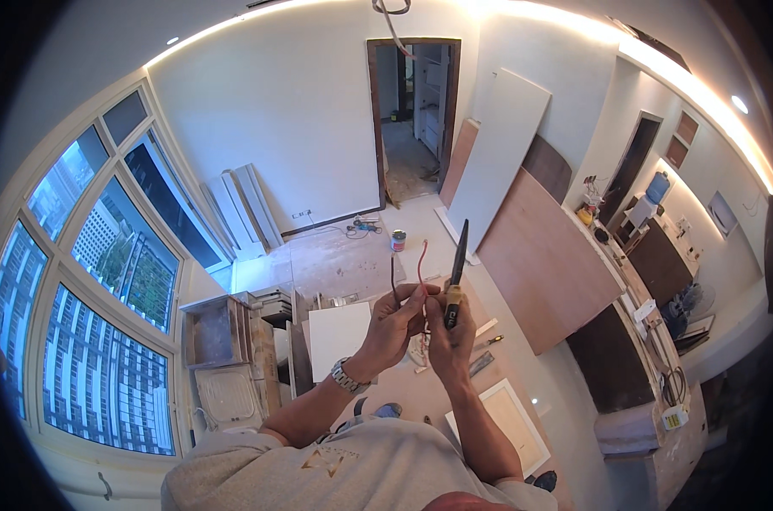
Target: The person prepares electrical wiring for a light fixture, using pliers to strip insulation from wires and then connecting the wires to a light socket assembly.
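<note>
My left hand (pixel 399 319) pinches a pair of wires: a red wire (pixel 421 264) and a dark wire (pixel 393 272), both pointing up. My right hand (pixel 448 339) grips a long dark tapered tool (pixel 459 254) with a yellow and black handle, held upright beside the wires, its fingers close against my left hand's. Pale twisted strands hang below my hands, too small to make out clearly. Behind them are a white board (pixel 337 339) and, farther off on the floor, a small can (pixel 398 240).
Large boards (pixel 544 255) lean on the right wall by a doorway (pixel 408 128). A cluttered counter (pixel 625 443) runs down the right. Windows (pixel 105 358), stacked panels (pixel 246 209) and an open wooden box (pixel 210 336) are on the left. Loose cable (pixel 395 25) hangs from the ceiling.
</note>
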